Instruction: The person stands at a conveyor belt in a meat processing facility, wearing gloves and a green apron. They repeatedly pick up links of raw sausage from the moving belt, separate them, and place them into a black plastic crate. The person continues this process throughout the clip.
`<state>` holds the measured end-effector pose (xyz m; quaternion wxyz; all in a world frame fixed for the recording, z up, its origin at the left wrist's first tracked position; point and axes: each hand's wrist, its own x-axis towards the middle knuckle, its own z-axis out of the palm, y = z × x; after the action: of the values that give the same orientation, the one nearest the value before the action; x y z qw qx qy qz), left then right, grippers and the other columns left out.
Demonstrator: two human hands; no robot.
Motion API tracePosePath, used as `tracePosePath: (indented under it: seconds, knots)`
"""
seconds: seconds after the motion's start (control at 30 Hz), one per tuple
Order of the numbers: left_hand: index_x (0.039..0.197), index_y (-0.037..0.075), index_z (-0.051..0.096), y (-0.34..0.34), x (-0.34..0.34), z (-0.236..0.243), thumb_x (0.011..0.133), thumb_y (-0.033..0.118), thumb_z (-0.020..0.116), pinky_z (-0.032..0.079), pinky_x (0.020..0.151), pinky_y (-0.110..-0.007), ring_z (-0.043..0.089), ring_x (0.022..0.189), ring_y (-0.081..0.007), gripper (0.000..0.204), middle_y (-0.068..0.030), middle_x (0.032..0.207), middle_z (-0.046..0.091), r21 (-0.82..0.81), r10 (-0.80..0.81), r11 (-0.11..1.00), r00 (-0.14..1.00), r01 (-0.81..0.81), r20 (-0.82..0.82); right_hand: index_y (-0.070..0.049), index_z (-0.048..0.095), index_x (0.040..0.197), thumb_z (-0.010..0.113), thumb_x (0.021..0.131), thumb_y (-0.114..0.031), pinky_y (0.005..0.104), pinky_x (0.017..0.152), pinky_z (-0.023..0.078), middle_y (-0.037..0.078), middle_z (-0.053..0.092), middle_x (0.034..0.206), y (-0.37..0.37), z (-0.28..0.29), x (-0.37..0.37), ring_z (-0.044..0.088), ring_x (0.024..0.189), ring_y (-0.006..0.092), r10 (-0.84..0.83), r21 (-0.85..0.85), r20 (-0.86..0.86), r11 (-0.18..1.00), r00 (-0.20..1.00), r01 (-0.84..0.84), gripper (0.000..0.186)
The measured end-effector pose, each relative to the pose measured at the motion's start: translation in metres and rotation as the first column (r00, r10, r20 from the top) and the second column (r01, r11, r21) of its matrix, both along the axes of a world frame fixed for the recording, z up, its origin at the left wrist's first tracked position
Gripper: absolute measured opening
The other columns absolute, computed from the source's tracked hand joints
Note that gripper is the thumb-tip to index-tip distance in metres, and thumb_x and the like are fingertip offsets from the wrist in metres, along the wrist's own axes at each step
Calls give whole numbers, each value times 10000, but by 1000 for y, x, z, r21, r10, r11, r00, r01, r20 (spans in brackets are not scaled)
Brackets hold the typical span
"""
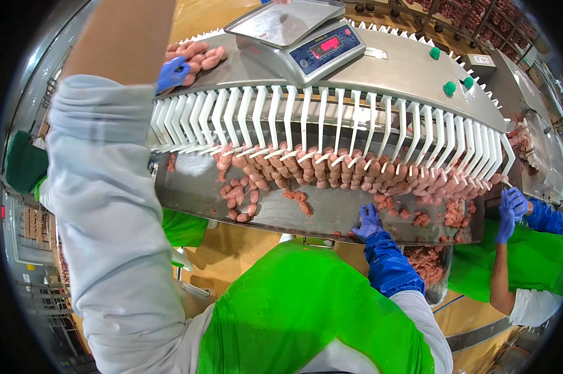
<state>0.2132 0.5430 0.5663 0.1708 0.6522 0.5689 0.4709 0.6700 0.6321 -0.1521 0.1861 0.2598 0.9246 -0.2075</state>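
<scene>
On steel tray point(194, 187) front edge: right hand point(368, 221) fingers flat, holding nothing; left hand point(172, 73) fingers curled on sausage pile point(197, 56); one scale point(297, 37); bare tray centre.

My left hand point(172, 73) wears a bright blue glove at 11 o'clock against pale pink sausages point(197, 57), its sleeve point(100, 206) light grey-white; my right hand point(368, 221), at 4 o'clock, is gloved in the same blue with a darker blue cuff, and my apron point(294, 311) is vivid green. The tray point(331, 209) is dull silver steel, with pink-red links point(319, 168) hung under a row of white plastic fingers point(306, 118). Scale point(297, 37) at 12 o'clock: grey body, navy panel, red-lit display; two green knobs point(450, 87) at 2 o'clock, and a co-worker's blue gloves point(512, 212) at 3 o'clock.
</scene>
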Motion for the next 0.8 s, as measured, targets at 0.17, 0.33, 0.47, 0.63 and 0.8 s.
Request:
tracePosePath:
  seconds: [0.17, 0.33, 0.47, 0.63, 0.8]
  knots:
    - [1065, 23, 678, -6, 22, -131, 881, 231, 584, 536, 830, -372, 682, 887, -202, 293, -134, 958, 707, -74, 270, 550, 261, -832, -927, -82, 296, 1503, 759, 686, -438, 465, 1170, 272, 250, 194, 1562, 10, -19, 17, 221, 1437, 440, -8, 28, -64, 1000, 998, 9, 1004]
    - [1075, -38, 657, -139, 117, -212, 1000, 267, 485, 484, 895, -325, 639, 997, -179, 359, -127, 1080, 667, 19, 621, 783, 780, -621, -78, -72, 328, 1486, 736, 711, -438, 458, 1168, 276, 260, 225, 1551, 3, 1, 2, 246, 1423, 450, -11, -5, -30, 1000, 999, 10, 949]
    - [1055, 11, 674, -254, 181, -305, 920, 223, 612, 504, 855, -332, 630, 932, -179, 259, -86, 957, 675, -728, 439, 633, 897, -262, 59, -63, 391, 1448, 734, 726, -444, 455, 1149, 305, 271, 267, 1529, 8, -3, 1, 303, 1392, 445, -7, -30, -77, 1000, 997, 4, 886]
    - [1279, 29, 531, -336, 112, -504, 855, 235, 682, 473, 800, -275, 579, 958, -138, 496, -37, 1096, 631, -554, 854, 513, 458, -655, 249, -63, 533, 1329, 707, 796, -379, 454, 1087, 374, 240, 452, 1414, -9, 21, -10, 439, 1300, 402, 5, 67, -418, 997, 908, 25, 644]
    - [1303, 70, 513, -320, 61, -549, 820, 214, 701, 433, 732, -269, 563, 954, -124, 538, -20, 1081, 608, -513, 694, 719, 440, -468, 570, -59, 590, 1266, 667, 855, -331, 427, 1025, 433, 208, 575, 1293, -66, 94, -82, 536, 1204, 377, -9, -244, -560, 957, 828, -155, 499]
